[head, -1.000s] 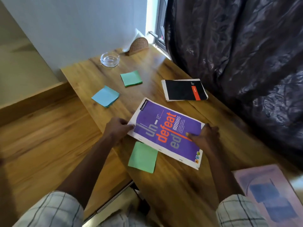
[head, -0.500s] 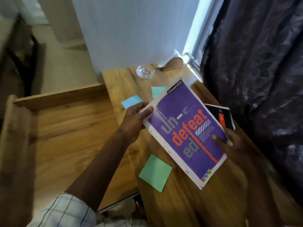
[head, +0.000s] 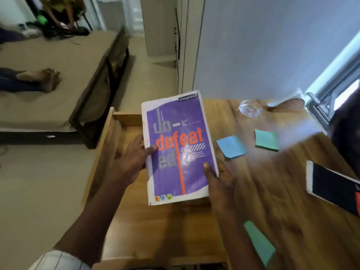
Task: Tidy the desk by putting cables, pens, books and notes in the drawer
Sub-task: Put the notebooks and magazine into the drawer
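Observation:
A purple notebook (head: 179,147) with orange and grey lettering hangs in the air over the open wooden drawer (head: 109,145). My left hand (head: 132,162) grips its left edge with the thumb on the cover. My right hand (head: 220,182) holds its lower right edge, thumb on top. On the wooden desk (head: 272,191) lie a blue sticky-note pad (head: 230,147), a teal pad (head: 266,140), a green pad (head: 259,244) near the front, and a black spiral notebook (head: 333,188) at the right edge.
A glass ashtray (head: 250,109) and a woven object (head: 290,104) sit at the desk's far end by the window. A dark curtain (head: 346,133) hangs at the right. A bed (head: 58,75) with a person's feet on it stands to the left.
Both hands lifted the purple notebook off the desk and carried it left, over the open drawer. My view swung left, bringing the drawer and bed into sight.

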